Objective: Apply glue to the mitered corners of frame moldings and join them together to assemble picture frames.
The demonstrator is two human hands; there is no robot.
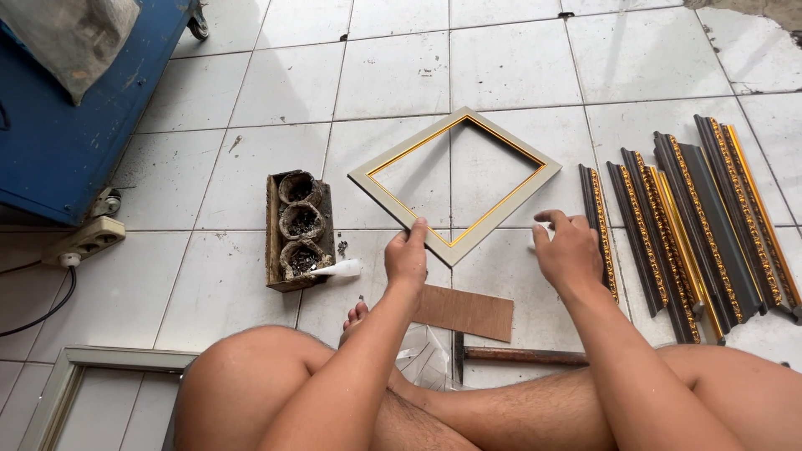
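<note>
Tray (272, 225) holds three cups of small dark nails; square grey frame (454, 184) with gold inner edge lies flat, left hand (407, 255) gripping its near corner, right hand (566, 247) loosely open.

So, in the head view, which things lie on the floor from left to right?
Blue cabinet → power strip → tray of nails → left hand → right hand → dark gold-trimmed mouldings.

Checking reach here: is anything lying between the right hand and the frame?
Nothing visible. The right hand hovers over bare tile just right of the frame; the left hand already grips its near edge.
</note>
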